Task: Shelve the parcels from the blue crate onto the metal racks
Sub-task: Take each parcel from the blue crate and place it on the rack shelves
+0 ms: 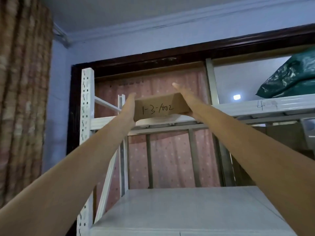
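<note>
view: looking up at a white metal rack in front of a pink dotted curtain.
parcel: a brown cardboard parcel marked "1-3-1002", held at the front edge of the top shelf, partly over it.
left hand: pressed flat against the parcel's left end, fingers straight and together.
right hand: along the parcel's right side, fingers extended; fingertips past the box.
neighbour: a dark green bag on the next rack's shelf, well apart.
step: placing this parcel on the top shelf.
next move: likely a push forward until the box sits fully on the shelf, then both hands let go.
blue crate: not in view.
</note>
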Tool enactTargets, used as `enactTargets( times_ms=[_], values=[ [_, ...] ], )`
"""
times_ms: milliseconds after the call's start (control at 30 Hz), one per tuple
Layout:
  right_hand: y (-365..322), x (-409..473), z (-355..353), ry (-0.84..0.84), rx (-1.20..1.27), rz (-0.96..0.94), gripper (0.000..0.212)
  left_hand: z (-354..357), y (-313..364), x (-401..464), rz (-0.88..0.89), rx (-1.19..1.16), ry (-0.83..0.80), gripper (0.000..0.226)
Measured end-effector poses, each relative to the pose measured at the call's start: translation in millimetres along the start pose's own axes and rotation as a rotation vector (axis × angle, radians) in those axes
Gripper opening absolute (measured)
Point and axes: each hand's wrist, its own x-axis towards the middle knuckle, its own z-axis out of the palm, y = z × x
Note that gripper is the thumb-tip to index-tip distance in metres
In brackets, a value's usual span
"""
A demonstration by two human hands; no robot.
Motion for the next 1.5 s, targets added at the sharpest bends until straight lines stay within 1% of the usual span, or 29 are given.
enactTargets(
  times_ms=[67,133,200,233,267,300,367,400,433,467,533,567,600,700,733,767,867,933,967,1067,1100,1167,1200,1233,1333,1367,1433,1500],
  values=[
    [6.8,12.8,-1.3,-0.032,-0.057,-0.004,0.048,2.7,-4.4,21.1,-0.022,0.032,-0.042,0.036],
    [10.1,21.8,-1.1,-0.085,-0.081,-0.021,0.043,2.5,-6.0,39.7,-0.020,0.043,-0.078,0.038],
    [11.7,28.6,-2.4,-0.120,-0.082,-0.022,0.036,-3.8,-5.7,53.9,-0.021,0.076,-0.151,0.050],
    [11.3,30.9,-4.5,-0.133,-0.114,-0.024,0.038,-6.9,-4.2,57.4,-0.011,0.115,-0.213,0.060],
    [11.1,34.9,-7.1,-0.135,-0.179,-0.029,0.045,-9.9,-3.0,63.1,0.005,0.155,-0.272,0.070],
    [10.0,37.3,-9.4,-0.127,-0.267,-0.029,0.060,-12.4,-1.6,68.7,0.017,0.184,-0.323,0.076],
    [9.1,41.4,-13.7,-0.064,-0.472,-0.016,0.094,-16.6,1.6,76.8,0.055,0.308,-0.402,0.075],
    [8.7,43.4,-15.6,-0.033,-0.553,-0.017,0.102,-18.6,2.8,79.8,0.068,0.403,-0.427,0.071],
    [8.9,45.8,-17.7,-0.025,-0.611,-0.024,0.103,-19.5,3.6,82.4,0.076,0.487,-0.435,0.067],
    [9.5,49.2,-19.7,-0.039,-0.643,-0.034,0.098,-19.3,3.9,83.8,0.081,0.544,-0.428,0.063],
    [10.2,52.4,-20.9,-0.047,-0.658,-0.060,0.085,-17.3,3.7,86.8,0.100,0.573,-0.403,0.056],
    [11.0,54.0,-21.2,-0.029,-0.652,-0.079,0.082,-16.0,3.8,88.1,0.121,0.582,-0.390,0.058],
    [12.5,56.7,-21.5,-0.011,-0.644,-0.094,0.082,-15.5,4.3,88.4,0.143,0.594,-0.377,0.068],
    [14.6,57.6,-17.8,-0.010,-0.639,-0.125,0.079,-20.8,4.9,94.4,0.216,0.609,-0.347,0.112],
    [15.5,58.8,-18.1,-0.021,-0.637,-0.130,0.075,-23.1,4.1,96.3,0.242,0.618,-0.329,0.122],
    [16.0,58.7,-17.9,-0.027,-0.631,-0.140,0.072,-23.7,2.8,98.3,0.263,0.620,-0.320,0.124],
    [22.0,61.1,-15.7,-0.019,-0.621,-0.148,0.069,-23.1,-4.5,102.8,0.276,0.633,-0.336,0.119],
    [27.4,66.4,-14.6,-0.033,-0.658,-0.115,0.070,-24.4,-10.8,109.9,0.297,0.684,-0.365,0.118],
    [29.4,67.9,-13.4,-0.039,-0.681,-0.099,0.069,-25.4,-13.5,111.5,0.304,0.705,-0.374,0.113],
    [33.3,74.2,-11.8,-0.039,-0.717,-0.063,0.065,-24.6,-20.1,112.7,0.306,0.732,-0.372,0.078],
    [32.9,73.8,-11.1,-0.037,-0.728,-0.062,0.057,-24.2,-21.8,113.7,0.304,0.733,-0.363,0.070],
    [31.5,72.6,-10.7,-0.058,-0.722,-0.061,0.038,-23.4,-24.4,118.5,0.311,0.733,-0.355,0.073],
    [30.8,72.7,-10.7,-0.067,-0.711,-0.060,0.033,-22.9,-24.9,120.2,0.310,0.731,-0.358,0.076],
    [29.9,71.8,-10.2,-0.075,-0.714,-0.063,0.031,-22.6,-24.9,119.8,0.304,0.726,-0.354,0.076],
    [31.0,73.9,-8.7,-0.077,-0.710,-0.056,0.030,-21.1,-26.4,120.3,0.299,0.706,-0.335,0.063],
    [31.8,73.9,-7.8,-0.061,-0.716,-0.058,0.033,-20.4,-26.6,118.3,0.299,0.697,-0.336,0.060],
    [34.9,76.6,-7.1,-0.016,-0.746,-0.050,0.056,-19.9,-27.4,116.9,0.314,0.686,-0.327,0.058],
    [35.8,76.3,-4.9,0.020,-0.781,-0.035,0.072,-20.6,-28.2,116.8,0.322,0.680,-0.309,0.056]
  ],
)
